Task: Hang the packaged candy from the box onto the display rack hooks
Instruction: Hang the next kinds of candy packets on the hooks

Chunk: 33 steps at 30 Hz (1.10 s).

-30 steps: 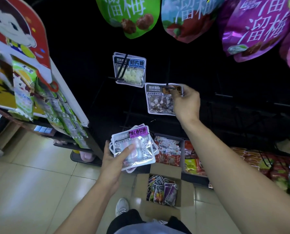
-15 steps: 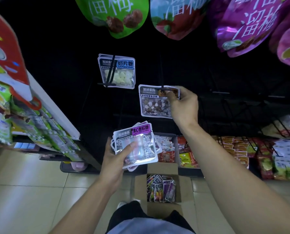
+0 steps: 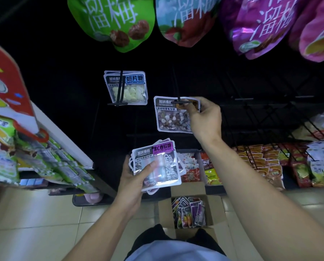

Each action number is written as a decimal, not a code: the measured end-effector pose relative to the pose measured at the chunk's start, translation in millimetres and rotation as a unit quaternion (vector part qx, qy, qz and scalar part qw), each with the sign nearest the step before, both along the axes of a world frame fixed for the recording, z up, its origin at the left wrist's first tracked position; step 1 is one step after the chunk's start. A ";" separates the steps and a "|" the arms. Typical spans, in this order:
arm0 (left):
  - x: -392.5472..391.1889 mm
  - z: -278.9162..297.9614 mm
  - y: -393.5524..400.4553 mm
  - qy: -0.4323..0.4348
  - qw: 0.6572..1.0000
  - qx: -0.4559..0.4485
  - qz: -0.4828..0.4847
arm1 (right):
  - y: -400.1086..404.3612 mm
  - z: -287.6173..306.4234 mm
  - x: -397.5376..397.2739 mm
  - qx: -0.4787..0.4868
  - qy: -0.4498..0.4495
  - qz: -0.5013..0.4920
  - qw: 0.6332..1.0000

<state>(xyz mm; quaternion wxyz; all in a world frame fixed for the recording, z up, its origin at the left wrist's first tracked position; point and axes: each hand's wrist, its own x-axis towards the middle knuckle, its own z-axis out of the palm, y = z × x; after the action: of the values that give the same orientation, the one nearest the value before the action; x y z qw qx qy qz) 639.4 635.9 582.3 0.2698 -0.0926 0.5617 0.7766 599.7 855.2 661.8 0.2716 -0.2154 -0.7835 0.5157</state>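
My right hand [image 3: 204, 117] pinches the top right corner of a candy pack with brown and white pieces [image 3: 171, 117], held against the tip of a black rack hook [image 3: 179, 99]. My left hand [image 3: 136, 176] grips a fanned stack of silvery candy packs [image 3: 157, 162], the top one with a purple label. Below, on the floor, an open cardboard box [image 3: 187, 189] holds more packs [image 3: 189, 211]. Up and to the left, white milk-candy packs [image 3: 131, 89] hang on another hook [image 3: 119, 91].
Large green, red and purple plum bags [image 3: 119, 21] hang overhead. A slanted display stand [image 3: 44, 147] of green packs stands at the left. Trays of snack packs [image 3: 261, 162] line the rack's bottom right, with bare hooks above them. Tiled floor lies at the lower left.
The view has drifted, with the rack contents sitting slightly lower and further left. My right hand keeps the brown pack at the hook tip; my left hand still holds the stack.
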 end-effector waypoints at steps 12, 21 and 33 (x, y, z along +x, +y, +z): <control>5.0 2.8 -2.4 -0.008 1.000 0.009 0.002 | 4.6 1.2 -0.5 0.010 -0.026 0.012 1.000; 7.6 -0.9 -13.3 -0.016 1.000 -0.004 -0.001 | 4.0 1.5 1.1 0.004 -0.025 0.015 1.000; 2.5 6.5 -16.4 -0.012 1.000 -0.001 -0.024 | 2.0 3.3 1.6 0.017 -0.034 -0.003 0.999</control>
<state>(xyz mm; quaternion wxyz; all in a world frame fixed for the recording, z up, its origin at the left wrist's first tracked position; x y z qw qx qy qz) 641.9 619.5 588.8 0.2948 -0.0885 0.5615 0.7681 601.2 857.1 665.1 0.2502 -0.2306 -0.8000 0.4942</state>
